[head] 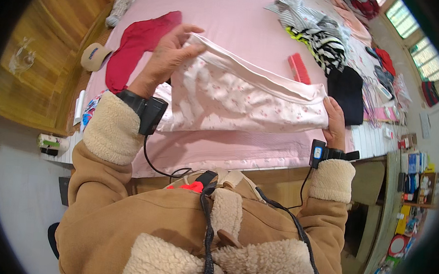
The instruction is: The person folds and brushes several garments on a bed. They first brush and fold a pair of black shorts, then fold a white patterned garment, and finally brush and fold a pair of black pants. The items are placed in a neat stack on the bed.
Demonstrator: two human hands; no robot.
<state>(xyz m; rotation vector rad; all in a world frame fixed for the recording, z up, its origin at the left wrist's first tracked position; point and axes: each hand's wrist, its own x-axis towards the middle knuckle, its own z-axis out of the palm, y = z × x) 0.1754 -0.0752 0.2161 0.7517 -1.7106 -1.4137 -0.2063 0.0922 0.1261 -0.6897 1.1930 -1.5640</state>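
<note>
A white garment with small pink flowers (241, 100) is stretched between my two hands above the bed. Its waistband-like edge faces up and away from me, with the opening slightly parted. My left hand (171, 55) pinches the upper left corner between thumb and fingers. At the other end, my right hand (334, 116) grips the right corner of the band. The lower part of the cloth hangs toward me over the pink bed sheet (226, 149). Behind my left wrist lies a crimson garment (134, 49), spread on the sheet.
Beyond the garment lies a red brush (299, 68). To the right are a folded black cloth (345, 94), a black-and-white patterned garment (327, 47) and striped clothing (304, 15). A beige cap (94, 57) rests at the bed's left edge. Shelves with small goods (417, 181) stand at right.
</note>
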